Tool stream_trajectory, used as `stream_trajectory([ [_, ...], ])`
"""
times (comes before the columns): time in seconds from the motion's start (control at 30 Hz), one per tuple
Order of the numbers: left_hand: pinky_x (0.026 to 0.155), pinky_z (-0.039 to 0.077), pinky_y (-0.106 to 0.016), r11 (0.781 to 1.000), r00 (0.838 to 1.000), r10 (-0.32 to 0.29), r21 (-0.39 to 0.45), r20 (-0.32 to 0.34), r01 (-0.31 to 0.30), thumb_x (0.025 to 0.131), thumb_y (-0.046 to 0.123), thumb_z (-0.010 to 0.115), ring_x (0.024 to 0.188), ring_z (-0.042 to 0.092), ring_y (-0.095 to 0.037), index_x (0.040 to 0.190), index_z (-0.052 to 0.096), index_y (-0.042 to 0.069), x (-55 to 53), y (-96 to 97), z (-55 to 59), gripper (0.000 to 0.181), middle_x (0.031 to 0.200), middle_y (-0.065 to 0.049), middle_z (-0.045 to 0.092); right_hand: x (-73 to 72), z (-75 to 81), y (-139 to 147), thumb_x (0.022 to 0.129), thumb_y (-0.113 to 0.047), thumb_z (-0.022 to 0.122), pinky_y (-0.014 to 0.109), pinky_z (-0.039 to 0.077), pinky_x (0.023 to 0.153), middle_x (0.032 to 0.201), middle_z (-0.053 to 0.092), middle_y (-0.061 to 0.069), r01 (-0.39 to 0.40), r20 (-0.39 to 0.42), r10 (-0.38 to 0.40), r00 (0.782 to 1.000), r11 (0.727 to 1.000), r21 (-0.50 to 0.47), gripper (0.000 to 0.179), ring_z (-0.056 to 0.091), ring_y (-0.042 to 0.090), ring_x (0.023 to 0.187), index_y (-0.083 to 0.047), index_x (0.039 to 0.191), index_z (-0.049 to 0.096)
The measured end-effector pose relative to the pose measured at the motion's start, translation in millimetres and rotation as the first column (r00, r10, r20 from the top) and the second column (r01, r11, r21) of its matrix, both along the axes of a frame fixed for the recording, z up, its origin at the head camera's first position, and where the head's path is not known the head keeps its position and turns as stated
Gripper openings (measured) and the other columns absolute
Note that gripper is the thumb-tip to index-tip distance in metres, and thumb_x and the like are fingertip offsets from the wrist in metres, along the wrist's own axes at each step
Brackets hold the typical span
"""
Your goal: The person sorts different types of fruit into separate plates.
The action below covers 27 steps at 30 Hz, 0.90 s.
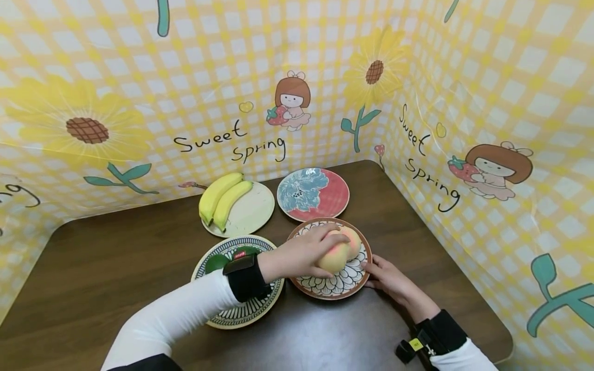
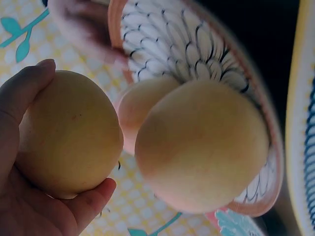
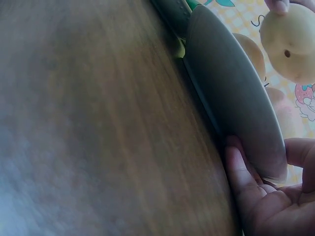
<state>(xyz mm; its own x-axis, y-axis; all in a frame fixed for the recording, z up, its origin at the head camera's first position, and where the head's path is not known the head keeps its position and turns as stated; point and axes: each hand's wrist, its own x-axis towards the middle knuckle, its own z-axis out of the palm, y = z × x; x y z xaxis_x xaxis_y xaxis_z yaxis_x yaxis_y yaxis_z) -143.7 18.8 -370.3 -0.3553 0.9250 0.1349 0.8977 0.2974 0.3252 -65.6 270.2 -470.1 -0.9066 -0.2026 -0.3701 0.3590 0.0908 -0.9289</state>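
Observation:
My left hand (image 1: 303, 252) grips a yellow-pink peach (image 1: 334, 259) over a brown-rimmed plate (image 1: 327, 293) with a petal pattern. In the left wrist view, fingers and thumb curve round that peach (image 2: 71, 132), while two more peaches, the nearer one (image 2: 202, 147) large in view, sit on the plate. The head view shows one of these peaches (image 1: 352, 242) beside the held one; the other is hidden there. My right hand (image 1: 392, 281) pinches the plate's right edge. From the right wrist, its thumb and fingers lie on either side of the rim (image 3: 273, 169).
Left of the plate stands a blue-patterned plate (image 1: 232, 322) with green fruit (image 1: 217, 264), partly covered by my left forearm. Behind are a pale plate (image 1: 255, 208) with bananas (image 1: 227, 201) and a red-and-blue floral plate (image 1: 315, 193). Checked cloth walls (image 1: 209, 103) border the wooden table (image 1: 116, 257).

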Motion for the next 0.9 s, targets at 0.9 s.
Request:
stream_trajectory([
  [0.9, 0.117, 0.043, -0.037, 0.991, 0.968, -0.121, -0.081, -0.221, 0.105, 0.078, 0.036, 0.086, 0.133, 0.051, -0.025, 0.143, 0.049, 0.016, 17.3, 2.9, -36.3, 0.078, 0.141, -0.01, 0.051, -1.5, 0.3, 1.9, 0.109, -0.02, 0.041, 0.02, 0.057, 0.085, 0.131, 0.059, 0.025, -0.013, 0.0, 0.013, 1.0, 1.0, -0.016, 0.063, 0.064, 0.004, 0.099, 0.016, 0.155, 0.018],
])
